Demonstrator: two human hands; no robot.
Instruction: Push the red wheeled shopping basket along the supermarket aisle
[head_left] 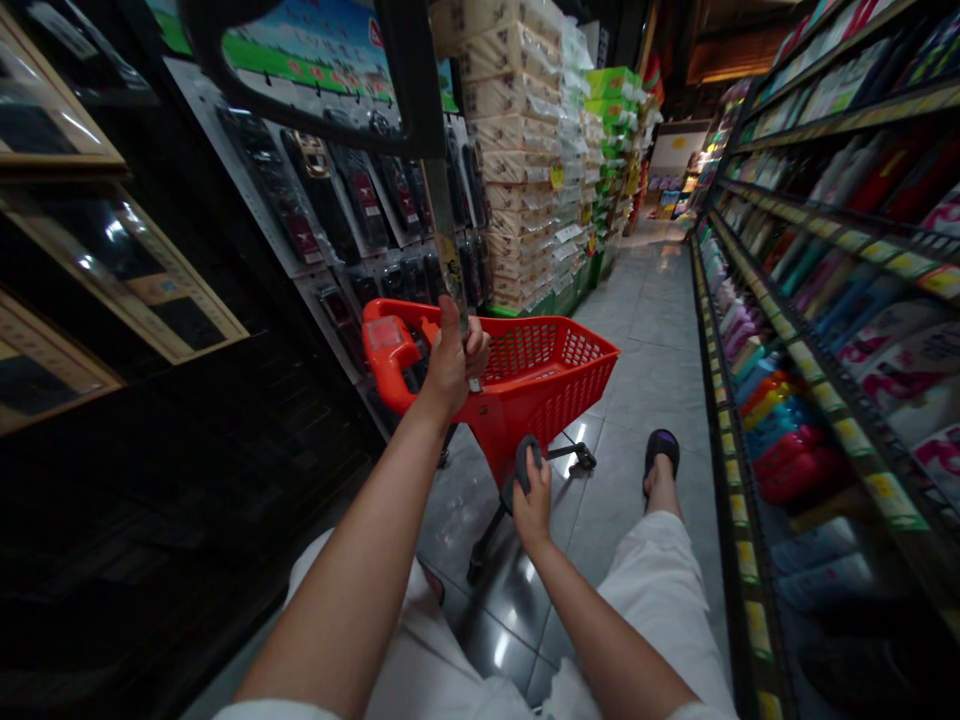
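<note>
My left hand (450, 365) is wrapped around a slim metal pole (441, 210), its thumb lying up along the shaft. A black looped frame (424, 85) tops the pole, close to the camera and partly cut off by the upper edge. Lower and to the right, my right hand (534, 505) is closed on a dark grey, rounded item (523, 462); whether it is a cloth or a pad I cannot tell. Just beyond both hands stands a red plastic shopping cart (517, 400) with perforated basket walls. Its handle (386, 350) points left.
Shelves of bottles and packets (832, 300) line the right side. On the left are hanging blister packs (367, 190) and framed boxes (142, 270). Stacked cartons (517, 160) stand behind the cart. My sandalled foot (661, 455) rests on the tiled floor (637, 380).
</note>
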